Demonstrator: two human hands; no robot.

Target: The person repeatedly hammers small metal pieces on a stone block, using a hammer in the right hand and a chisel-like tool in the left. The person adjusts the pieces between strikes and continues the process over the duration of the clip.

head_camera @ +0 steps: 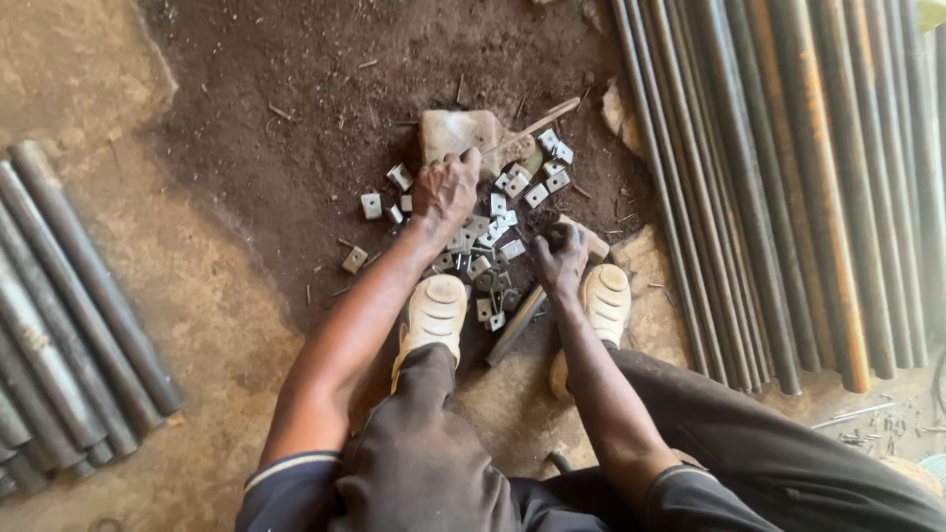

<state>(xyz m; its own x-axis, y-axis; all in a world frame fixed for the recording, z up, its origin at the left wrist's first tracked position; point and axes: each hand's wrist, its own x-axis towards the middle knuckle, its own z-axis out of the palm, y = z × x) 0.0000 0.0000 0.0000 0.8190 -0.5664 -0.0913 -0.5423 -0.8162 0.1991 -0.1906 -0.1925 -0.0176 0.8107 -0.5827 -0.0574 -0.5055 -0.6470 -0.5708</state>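
Below, left hand (445, 187) fingers curled over small metal plates (493, 241); right hand (558, 258) fist gripping hammer (522, 317) just beside pile

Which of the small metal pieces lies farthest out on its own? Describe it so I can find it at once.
Start from the dark patch of soil between the two stacks of pipes, then find the left hand reaching into the heap of small square metal plates. Below and left of that hand, one plate lies alone, apart from the heap, nearest the pale sandy ground.
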